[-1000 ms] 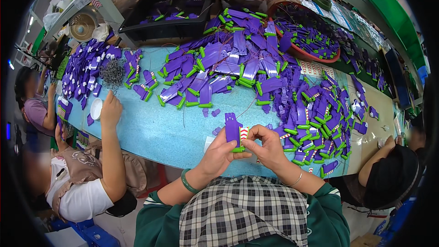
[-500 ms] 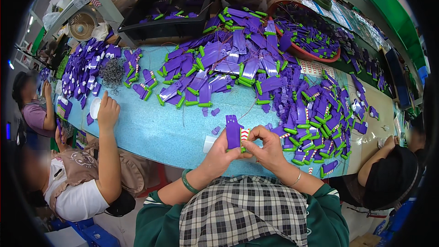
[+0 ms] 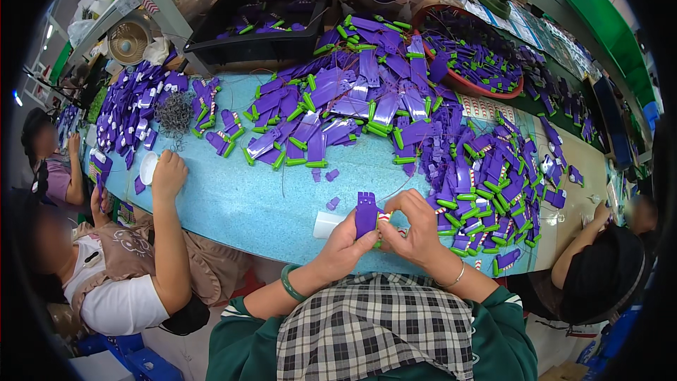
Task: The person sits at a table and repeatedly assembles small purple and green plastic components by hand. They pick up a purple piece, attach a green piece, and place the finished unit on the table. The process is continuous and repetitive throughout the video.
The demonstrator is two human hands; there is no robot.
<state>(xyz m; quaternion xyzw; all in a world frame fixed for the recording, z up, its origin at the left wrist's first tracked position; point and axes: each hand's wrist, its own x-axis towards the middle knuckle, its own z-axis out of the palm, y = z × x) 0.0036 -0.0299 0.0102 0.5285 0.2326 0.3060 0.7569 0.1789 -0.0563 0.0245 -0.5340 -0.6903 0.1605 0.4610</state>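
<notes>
In front of my apron my left hand (image 3: pixel 338 247) grips a flat purple plastic piece (image 3: pixel 365 213), holding it upright with its slotted end up. At the piece's right edge my right hand (image 3: pixel 410 231) is closed, thumb and forefinger pinching a small red-and-white striped strip (image 3: pixel 384 217). A bit of green shows at the bottom of the piece between my thumbs. My other fingers hide the lower part. To the right lies a heap of purple pieces with green ends and striped strips (image 3: pixel 486 197). A white card (image 3: pixel 326 226) lies just left of my hands.
A larger heap of purple-and-green pieces (image 3: pixel 331 95) covers the far middle of the blue table (image 3: pixel 218 190). Behind stand a black tray (image 3: pixel 261 49) and a red basin (image 3: pixel 504 90). A co-worker's hand (image 3: pixel 169 173) is at the left beside a white dish (image 3: pixel 147 168); another person sits at the right.
The purple piece in my hands has moved slightly down and to the right, and now stands more upright. My right fingers have risen around the strip. The left co-worker's hand has dropped slightly.
</notes>
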